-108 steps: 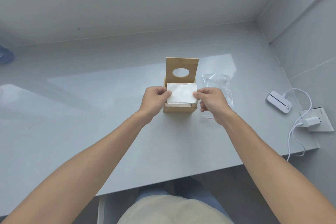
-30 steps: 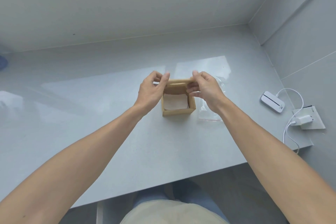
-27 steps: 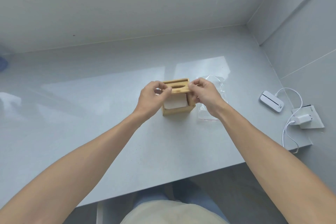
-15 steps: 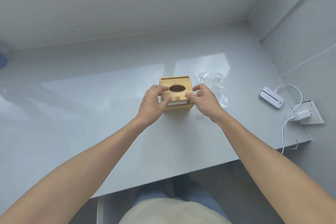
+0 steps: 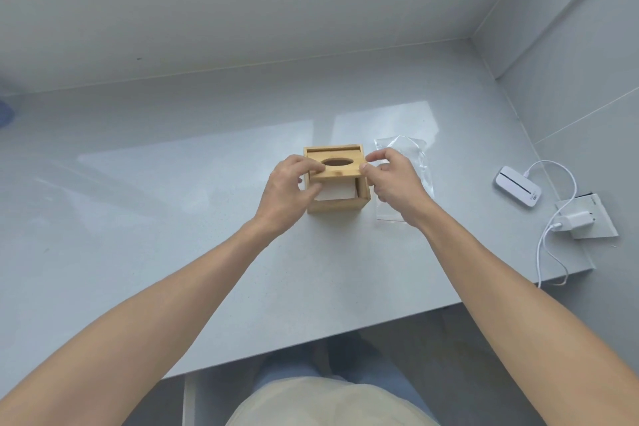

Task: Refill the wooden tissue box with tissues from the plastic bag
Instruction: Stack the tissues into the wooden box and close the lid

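The wooden tissue box [image 5: 337, 207] stands mid-table. Its lid [image 5: 340, 172], a wooden panel with an oval hole, lies over the far part of the box top, its near edge raised. White tissues [image 5: 337, 192] show in the gap under the lid at the front. My left hand [image 5: 288, 195] pinches the lid's left edge and my right hand [image 5: 394, 183] pinches its right edge. The clear plastic bag [image 5: 413, 156] lies flat just right of the box, partly under my right hand.
A white device [image 5: 517, 191] with a cable [image 5: 553, 245] lies at the table's right edge, beside a wall socket with a white charger [image 5: 577, 220]. A wall runs along the table's far and right sides. The table's front edge is near my body.
The tissues went down into the box. Both hands brought the upright lid down over the top. Half a second ago it lay nearly flat; now its near edge sits higher and tissues show.
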